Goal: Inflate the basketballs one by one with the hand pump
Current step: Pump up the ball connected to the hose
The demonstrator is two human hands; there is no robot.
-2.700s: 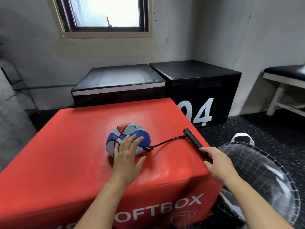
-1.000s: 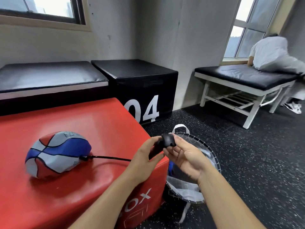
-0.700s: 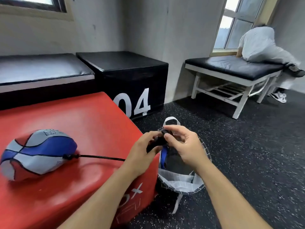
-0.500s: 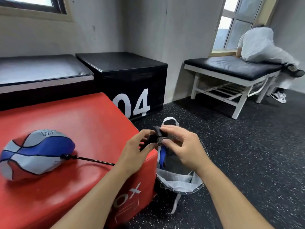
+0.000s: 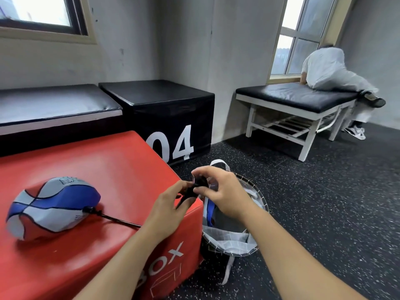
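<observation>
Pump (image 5: 191,192) has come off the red box (image 5: 121,169) since the earlier frame — both hands now working it together, close in front of the person. Left hand (image 5: 167,210) is gripping the barrel, right hand (image 5: 223,194) pinching its top end — likely unfolding the handle. Basketball (image 5: 52,207), flat, is lying left of the hands, hose (image 5: 116,219) still plugged in.

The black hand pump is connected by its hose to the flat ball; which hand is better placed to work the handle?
Probably the right hand: it pinches the top end of the black hand pump, while the left hand grips its barrel lower, on the side of the hose and the limp blue, red and grey basketball.
</observation>
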